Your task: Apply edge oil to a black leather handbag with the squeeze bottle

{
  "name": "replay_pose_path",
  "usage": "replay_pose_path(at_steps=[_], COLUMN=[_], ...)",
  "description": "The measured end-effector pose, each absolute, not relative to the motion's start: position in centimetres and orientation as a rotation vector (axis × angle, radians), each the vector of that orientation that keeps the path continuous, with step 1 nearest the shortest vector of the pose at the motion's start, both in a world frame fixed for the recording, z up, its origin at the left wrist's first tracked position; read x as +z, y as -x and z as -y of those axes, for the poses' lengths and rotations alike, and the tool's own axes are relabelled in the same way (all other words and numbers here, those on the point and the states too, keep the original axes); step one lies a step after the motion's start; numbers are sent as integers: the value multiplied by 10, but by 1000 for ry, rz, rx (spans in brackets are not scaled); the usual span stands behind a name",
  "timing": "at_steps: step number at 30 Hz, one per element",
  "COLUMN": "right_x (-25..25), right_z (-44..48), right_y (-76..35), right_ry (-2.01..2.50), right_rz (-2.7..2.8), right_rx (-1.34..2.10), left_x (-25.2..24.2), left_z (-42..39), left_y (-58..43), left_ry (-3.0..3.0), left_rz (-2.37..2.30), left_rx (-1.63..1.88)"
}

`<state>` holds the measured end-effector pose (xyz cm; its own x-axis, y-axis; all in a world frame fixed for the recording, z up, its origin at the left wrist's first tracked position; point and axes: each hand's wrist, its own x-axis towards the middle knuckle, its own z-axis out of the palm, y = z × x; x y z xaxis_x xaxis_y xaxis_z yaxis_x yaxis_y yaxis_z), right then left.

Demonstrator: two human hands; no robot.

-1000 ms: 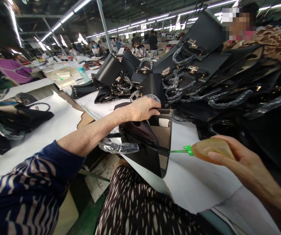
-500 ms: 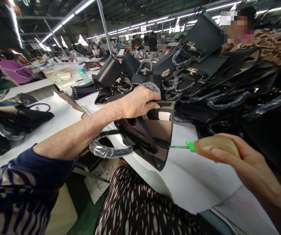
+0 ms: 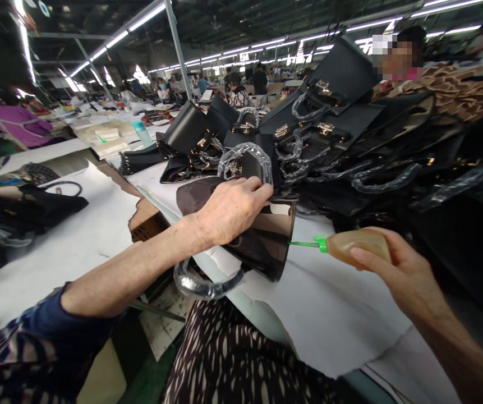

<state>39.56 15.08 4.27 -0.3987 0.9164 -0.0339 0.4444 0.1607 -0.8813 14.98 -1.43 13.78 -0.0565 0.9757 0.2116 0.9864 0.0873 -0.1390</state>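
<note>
My left hand (image 3: 236, 209) is closed on the upper edge of a black handbag (image 3: 262, 255) that lies on its side with its open end to the right. Dark lining and a tan inner wall show inside it. One plastic-wrapped handle (image 3: 207, 286) hangs toward my lap, and another wrapped handle (image 3: 245, 154) rises behind my hand. In my right hand (image 3: 405, 269) is a squeeze bottle (image 3: 357, 248) of amber liquid, held level. Its thin green nozzle (image 3: 306, 244) points left, with the tip at the bag's open edge.
Black handbags (image 3: 342, 84) with wrapped handles are piled behind and to the right. White paper (image 3: 334, 314) covers the table under the bag. More black bags (image 3: 26, 219) lie at the left. A turquoise-capped bottle (image 3: 141, 133) stands farther back. A person in purple (image 3: 20, 123) sits at far left.
My left hand has moved down along the bag, and more of the lining and the rear handle show. The squeeze bottle has shifted slightly left, its tip still at the bag's edge.
</note>
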Motion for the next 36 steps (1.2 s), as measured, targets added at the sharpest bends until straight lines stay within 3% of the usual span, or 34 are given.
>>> replay_pose_path(at_steps=[18, 36], right_x=[12, 6], right_z=[-156, -141], right_y=[-408, -412], right_ry=[1289, 1317], right_rz=[1980, 2046], right_rx=[1109, 1038], left_x=[92, 78], left_z=[39, 53], left_y=[-169, -181], left_ry=[2010, 1971], left_rz=[2031, 1972], left_rx=[-331, -427])
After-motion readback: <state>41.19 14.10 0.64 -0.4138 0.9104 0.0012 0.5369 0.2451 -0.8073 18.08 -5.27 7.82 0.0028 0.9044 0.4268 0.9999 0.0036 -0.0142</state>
